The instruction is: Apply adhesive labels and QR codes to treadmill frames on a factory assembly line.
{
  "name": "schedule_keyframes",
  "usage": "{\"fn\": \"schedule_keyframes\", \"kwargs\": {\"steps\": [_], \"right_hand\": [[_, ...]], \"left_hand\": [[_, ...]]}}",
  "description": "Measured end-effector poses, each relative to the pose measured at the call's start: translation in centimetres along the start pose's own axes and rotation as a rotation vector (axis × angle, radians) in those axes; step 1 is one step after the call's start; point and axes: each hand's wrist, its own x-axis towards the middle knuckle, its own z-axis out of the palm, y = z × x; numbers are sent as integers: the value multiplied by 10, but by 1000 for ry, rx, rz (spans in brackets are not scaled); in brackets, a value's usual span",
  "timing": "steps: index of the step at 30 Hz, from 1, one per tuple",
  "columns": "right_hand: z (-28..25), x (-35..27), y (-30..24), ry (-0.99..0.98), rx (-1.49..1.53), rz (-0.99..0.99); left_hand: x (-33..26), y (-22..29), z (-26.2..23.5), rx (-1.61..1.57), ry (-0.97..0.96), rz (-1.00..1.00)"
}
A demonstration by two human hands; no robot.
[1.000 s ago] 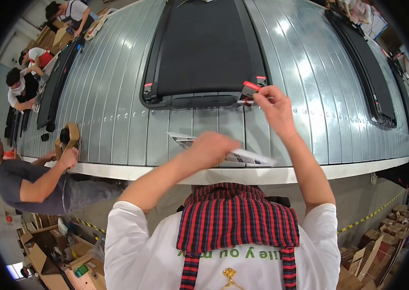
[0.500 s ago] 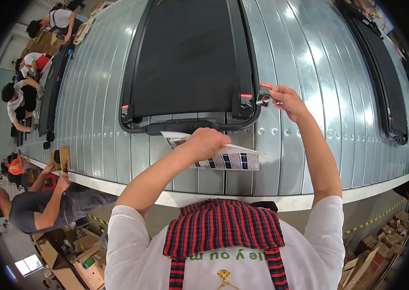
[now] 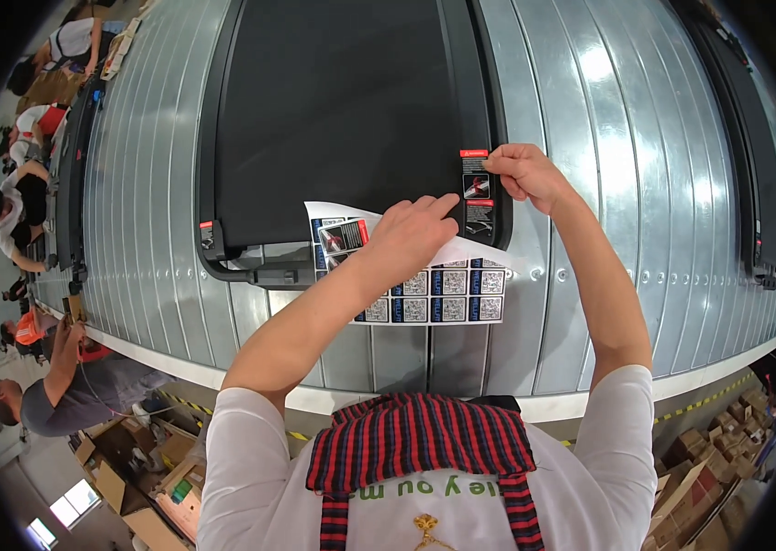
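A black treadmill deck (image 3: 342, 110) lies on the metal table in front of me. My right hand (image 3: 527, 174) pinches the edge of a warning label (image 3: 475, 174) with a red top band, held at the deck's right rail. Just below it, another red-topped label (image 3: 479, 218) sits on the rail's end. My left hand (image 3: 411, 230) is closed on sticker sheets (image 3: 447, 308) printed with rows of blue-and-white codes, its index finger stretched toward the label. A red-topped sticker (image 3: 344, 237) shows on the sheets beside that wrist. One more label (image 3: 208, 235) sits on the left rail's end.
Ribbed metal tabletop (image 3: 580, 211) surrounds the deck, with a pale front edge (image 3: 314, 399) before me. Another black deck (image 3: 736, 147) lies at right. Several people work along the left; one person (image 3: 85, 395) is near the front corner. Cardboard boxes (image 3: 695, 477) are piled below right.
My right hand has brought the label left onto the deck's right rail. My left hand has moved up and right with the sheets, whose printed faces now show more. The view has shifted.
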Motion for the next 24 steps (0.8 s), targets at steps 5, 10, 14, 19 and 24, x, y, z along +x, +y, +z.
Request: {"fn": "schedule_keyframes", "kwargs": {"steps": [5,10,14,19,24], "right_hand": [[5,2,3,73,-15,4],[5,2,5,131,-9,1],[6,3,7,133,-7,-20],[6,4,7,144,-31,-26],[6,3,5,139,-33,-25]], "left_hand": [[-2,-7,3,-63,34,-20],[-2,-11,5,-62,26,1],[-2,-12,7,-44,40,9],[-3,-12,7,-41,40,15],[-3,-13,7,-40,36,19]]}}
